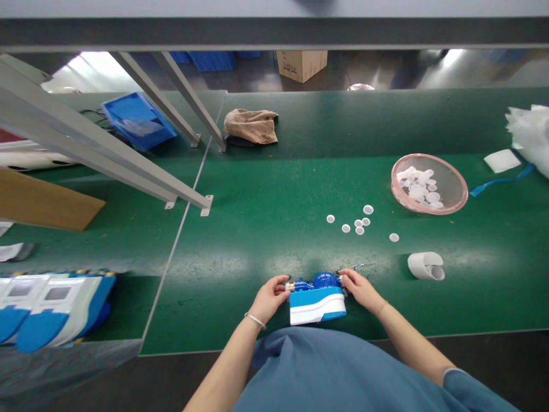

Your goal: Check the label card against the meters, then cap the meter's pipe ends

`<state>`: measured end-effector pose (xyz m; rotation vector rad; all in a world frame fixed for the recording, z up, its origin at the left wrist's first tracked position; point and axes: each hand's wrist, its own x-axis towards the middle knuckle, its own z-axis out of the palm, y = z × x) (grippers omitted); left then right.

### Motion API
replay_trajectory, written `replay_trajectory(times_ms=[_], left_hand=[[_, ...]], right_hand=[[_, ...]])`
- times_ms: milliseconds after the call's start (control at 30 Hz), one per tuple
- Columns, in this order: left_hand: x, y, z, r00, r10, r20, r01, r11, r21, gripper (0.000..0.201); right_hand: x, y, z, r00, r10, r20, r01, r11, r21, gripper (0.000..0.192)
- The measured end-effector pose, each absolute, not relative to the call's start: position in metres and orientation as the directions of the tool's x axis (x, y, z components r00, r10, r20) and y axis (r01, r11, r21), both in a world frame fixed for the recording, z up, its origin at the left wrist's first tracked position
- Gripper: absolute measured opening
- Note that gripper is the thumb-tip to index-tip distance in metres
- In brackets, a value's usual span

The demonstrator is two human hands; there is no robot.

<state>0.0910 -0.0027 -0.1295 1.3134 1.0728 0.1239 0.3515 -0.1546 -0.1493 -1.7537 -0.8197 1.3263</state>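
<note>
a blue and white meter (316,300) lies at the near table edge, right between the hands; the left hand (269,297) pinches its left pipe end, fingers closed on it; the right hand (359,289) does the same at the right end; whether caps sit on those ends i cannot tell; ahead of the right hand, loose white discs (359,223) lie scattered, a pink bowl (454,200) beyond holds many more; far left of the left hand, more meters (51,309) lie stacked, so work seems midway.
</note>
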Motion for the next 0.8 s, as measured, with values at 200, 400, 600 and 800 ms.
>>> replay_trajectory(times_ms=[200, 400, 600, 800], left_hand=[[0.094, -0.006, -0.132, 0.568, 0.647, -0.509, 0.488, 0.234, 0.841, 0.036], [0.089, -0.005, -0.130, 0.572, 0.668, -0.477, 0.486, 0.192, 0.852, 0.058], [0.089, 0.002, -0.126, 0.610, 0.597, -0.522, 0.489, 0.235, 0.840, 0.040], [0.093, -0.001, -0.125, 0.511, 0.649, -0.564, 0.500, 0.310, 0.809, 0.042]], right_hand=[[0.355, -0.155, -0.149, 0.243, 0.841, -0.483, -0.021, -0.493, -0.870, 0.036], [0.354, -0.154, -0.151, 0.250, 0.845, -0.473, 0.021, -0.494, -0.869, 0.039], [0.352, -0.154, -0.154, 0.243, 0.808, -0.537, 0.000, -0.553, -0.833, 0.041], [0.351, -0.152, -0.153, 0.228, 0.851, -0.473, 0.035, -0.493, -0.869, 0.038]])
